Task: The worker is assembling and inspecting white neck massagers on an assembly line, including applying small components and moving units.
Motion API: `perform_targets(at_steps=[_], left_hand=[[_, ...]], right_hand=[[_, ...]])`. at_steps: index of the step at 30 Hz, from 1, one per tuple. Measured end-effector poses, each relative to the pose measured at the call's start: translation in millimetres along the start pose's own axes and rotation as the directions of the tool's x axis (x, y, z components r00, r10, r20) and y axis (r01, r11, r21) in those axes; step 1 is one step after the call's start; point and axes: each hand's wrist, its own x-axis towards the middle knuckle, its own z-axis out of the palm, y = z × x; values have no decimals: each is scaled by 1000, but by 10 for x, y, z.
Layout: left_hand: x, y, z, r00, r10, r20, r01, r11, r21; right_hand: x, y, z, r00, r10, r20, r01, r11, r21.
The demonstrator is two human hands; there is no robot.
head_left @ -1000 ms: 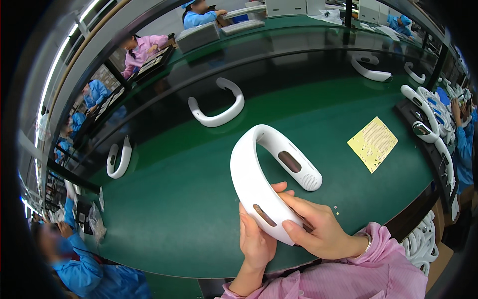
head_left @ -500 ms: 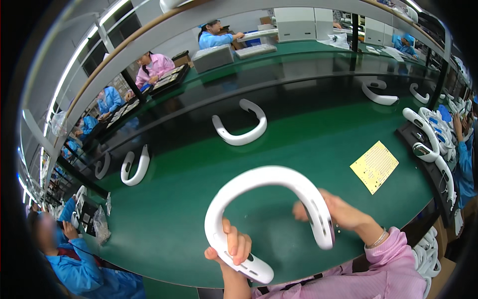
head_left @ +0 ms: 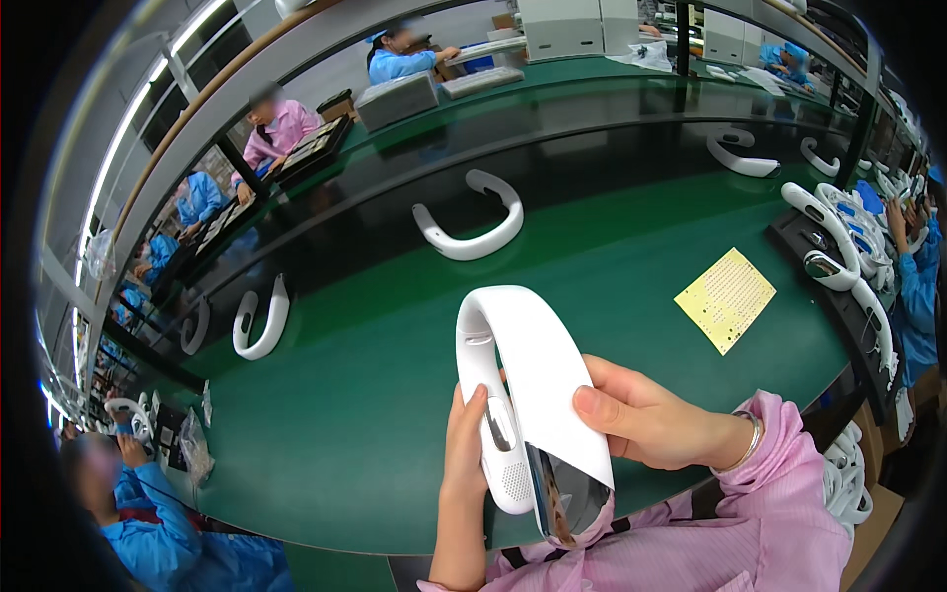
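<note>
Above the worktop (head_left: pixel 335 434), the left hand (head_left: pixel 466 434) and right hand (head_left: pixel 646 419) grasp a smooth white curved band (head_left: pixel 545 375), which could slip if either loosens.

left hand (head_left: pixel 462 449) gripping, thumb (head_left: pixel 477 403) up, forearm (head_left: pixel 459 538) upright | right hand (head_left: pixel 653 419) gripping, thumb pointing left

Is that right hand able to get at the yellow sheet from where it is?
Probably yes: the yellow sheet lies just beyond the right hand, with nothing visible in between. That hand is gripping the white curved device, though, so it would likely have to let go first.
</note>
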Motion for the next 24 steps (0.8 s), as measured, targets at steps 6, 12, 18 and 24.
perform_targets(at_steps=[6,12,18,24], left_hand=[[0,-34,-32,994,-98,-50,98,995,5],[-88,56,-61,970,-239,-39,234,966,-107],[-340,393,-143,884,56,465,-112,989,95],[-404,569,20,992,107,69,-125,919,375]], right_hand=[[5,-15,-17,991,-74,-110,29,930,-366],[106,-79,-172,507,-769,389,320,-250,-914],[169,7,-702,629,-771,-97,512,505,-695],[112,93,-706,685,-697,-214,483,654,-582]])
